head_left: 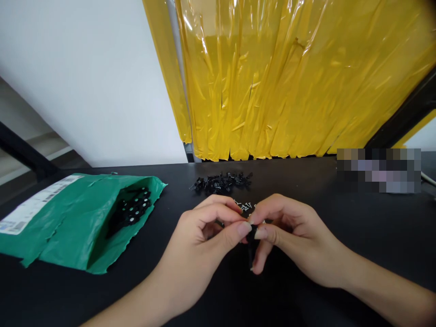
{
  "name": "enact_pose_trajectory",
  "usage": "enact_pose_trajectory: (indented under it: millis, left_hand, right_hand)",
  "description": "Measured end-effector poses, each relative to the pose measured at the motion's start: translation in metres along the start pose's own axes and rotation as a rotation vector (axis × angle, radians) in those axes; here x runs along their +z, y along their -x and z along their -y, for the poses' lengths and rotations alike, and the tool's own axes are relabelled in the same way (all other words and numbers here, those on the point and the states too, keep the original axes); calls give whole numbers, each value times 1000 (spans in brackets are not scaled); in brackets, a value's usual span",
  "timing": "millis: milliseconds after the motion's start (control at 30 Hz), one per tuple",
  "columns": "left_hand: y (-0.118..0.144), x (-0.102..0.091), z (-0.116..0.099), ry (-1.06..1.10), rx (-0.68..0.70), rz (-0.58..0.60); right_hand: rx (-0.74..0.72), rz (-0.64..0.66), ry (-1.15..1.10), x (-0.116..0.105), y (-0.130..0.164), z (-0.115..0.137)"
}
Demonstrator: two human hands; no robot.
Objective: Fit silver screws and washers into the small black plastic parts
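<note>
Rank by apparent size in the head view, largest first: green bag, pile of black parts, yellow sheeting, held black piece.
1. Yellow sheeting
2. Green bag
3. Pile of black parts
4. Held black piece, partly hidden

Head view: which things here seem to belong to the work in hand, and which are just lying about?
Likely part of the work:
- small black part, between left hand and right hand
- heap of black pieces
- small pale pieces, nearer the hands
- black parts in the open green bag

Probably just there:
- yellow sheeting
- white cable, right edge
</note>
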State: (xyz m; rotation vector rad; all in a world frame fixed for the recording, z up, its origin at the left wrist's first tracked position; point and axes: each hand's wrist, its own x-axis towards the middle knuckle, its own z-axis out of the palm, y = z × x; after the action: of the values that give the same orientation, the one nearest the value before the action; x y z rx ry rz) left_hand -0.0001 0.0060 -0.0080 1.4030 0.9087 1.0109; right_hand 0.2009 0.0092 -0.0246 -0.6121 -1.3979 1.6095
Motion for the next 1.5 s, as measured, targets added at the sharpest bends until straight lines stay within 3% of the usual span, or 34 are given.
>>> enact_pose_trajectory:
  millis: [400, 700, 867, 1033, 1167, 1500]
  left_hand:
    - [1, 1, 4, 259, -159, 107]
    - [2, -1, 4, 333, -189, 131]
    - [1, -1, 3, 249, -147, 103]
    - [0, 0, -3, 54, 11, 43]
    - [0, 1, -3, -20, 22, 17]
    - [-3, 0, -2, -9, -7, 59]
  right_hand:
    - [20, 87, -60, -1, 1, 1]
    - [55, 109, -92, -3, 1, 1]
    - [-39, 120, -94, -3, -2, 0]
    - [4, 68, -19, -5, -3, -1]
    - [41, 24, -1, -5, -2, -1]
    - [67, 92, -30, -8, 1, 1]
